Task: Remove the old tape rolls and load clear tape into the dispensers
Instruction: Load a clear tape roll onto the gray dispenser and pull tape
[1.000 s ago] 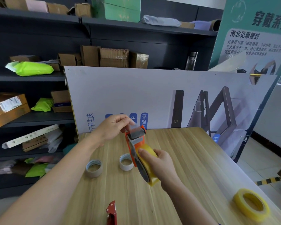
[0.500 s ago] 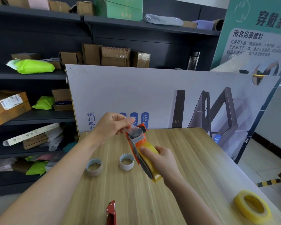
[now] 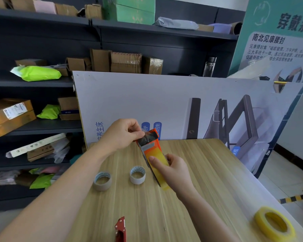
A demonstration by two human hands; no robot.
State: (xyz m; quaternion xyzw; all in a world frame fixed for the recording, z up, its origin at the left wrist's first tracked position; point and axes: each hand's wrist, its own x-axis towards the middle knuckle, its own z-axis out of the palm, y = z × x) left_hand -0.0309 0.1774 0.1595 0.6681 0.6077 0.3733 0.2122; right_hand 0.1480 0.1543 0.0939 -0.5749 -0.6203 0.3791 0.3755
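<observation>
1. Two hands hold an orange dispenser point(image 3: 151, 148) above the table point(image 3: 208, 172) in the head view. The right hand point(image 3: 176, 171) has its grip closed round the dispenser and its loaded yellow tape point(image 3: 159, 160), while the left hand point(image 3: 122, 134) pinches the far top end.
2. Left of it stand a pale tape core point(image 3: 137, 175) and a second core point(image 3: 102, 180). A loose yellow roll point(image 3: 274, 224) lies near right, and a red dispenser point(image 3: 120, 229) is at the near edge.

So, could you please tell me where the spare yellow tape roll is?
In the head view, the yellow tape roll lies flat on the table near its front right corner, well right of the right hand.
</observation>
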